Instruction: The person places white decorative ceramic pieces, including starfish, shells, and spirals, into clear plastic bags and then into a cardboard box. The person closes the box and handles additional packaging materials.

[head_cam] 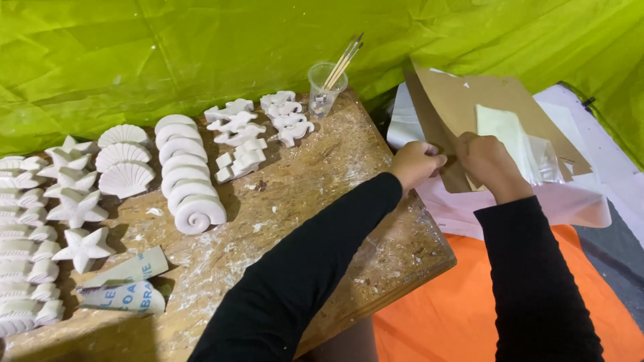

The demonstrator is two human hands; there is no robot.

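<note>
Left hand (416, 163): closed in a pinch on the near-left edge of the brown cardboard sheet (469, 107), just past the right end of the wooden table (322, 194).
Right hand (488, 161): curled shut on the same sheet's lower edge, touching it – thumb hidden, so exact finger hold can't be told.
Cardboard sheet: tilted up, held off the table to the far right, over a white cloth (577, 201); pale clear plastic sleeves (520, 137) lie on its face.
Table, left and middle: rows of white plaster casts – spiral shells (184, 171), scallop shells (124, 164), starfish (80, 221).
Table, far edge: clear cup (327, 87) with brushes (343, 60).
Table, near left: folded sandpaper (127, 285).
Risk: the sheet is tipped, so the loose sleeves could likely slide off toward the near side.
Risk: a sleeve dragging back across the table might knock the casts – they stand close together.
</note>
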